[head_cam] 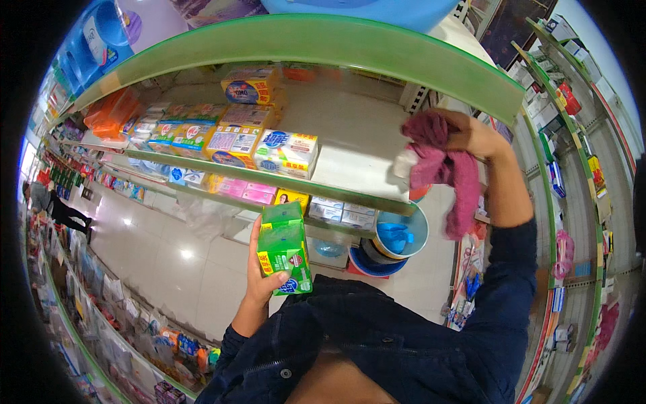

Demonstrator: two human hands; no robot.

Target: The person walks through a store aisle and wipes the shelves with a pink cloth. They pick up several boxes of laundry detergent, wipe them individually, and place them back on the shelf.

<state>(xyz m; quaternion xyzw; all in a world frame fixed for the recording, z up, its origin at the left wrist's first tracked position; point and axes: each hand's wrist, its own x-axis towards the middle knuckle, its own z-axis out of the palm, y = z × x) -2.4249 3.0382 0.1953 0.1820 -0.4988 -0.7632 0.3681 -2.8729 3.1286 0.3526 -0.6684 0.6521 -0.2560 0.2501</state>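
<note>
My left hand (263, 280) grips a green soap pack (283, 250) with yellow patches, held in front of my chest below the shelf. Bunched in my right hand (477, 134) is a dark pink cloth (444, 171), its loose end hanging down past the right end of the shelf board. The cloth is slightly blurred. A bare stretch of the white shelf board (359, 169) lies left of the cloth. On that board, a white soap pack (287, 151) stands at the right end of a row of yellow soap packs (233, 144).
A green shelf edge strip (303, 38) runs above my hands. Nested buckets (404, 237) stand on the floor below the shelf's right end. Stocked shelves (575, 151) rise at the right. At far left a person (60, 204) is in the aisle.
</note>
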